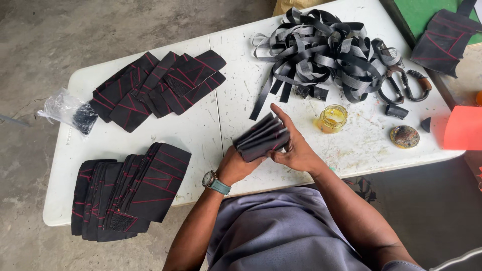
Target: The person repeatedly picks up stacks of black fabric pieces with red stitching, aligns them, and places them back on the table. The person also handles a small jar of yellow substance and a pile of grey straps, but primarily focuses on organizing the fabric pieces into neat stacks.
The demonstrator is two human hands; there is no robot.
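Head view: scuffed white table (pixel 211 130) on concrete floor (pixel 35 45).

Head view, steeply down, near table (pixel 211 125)

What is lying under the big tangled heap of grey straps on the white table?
Under the tangled heap of grey straps only the white table shows at its edges. Black-handled scissors lie partly beneath its right side; anything else under it is covered.
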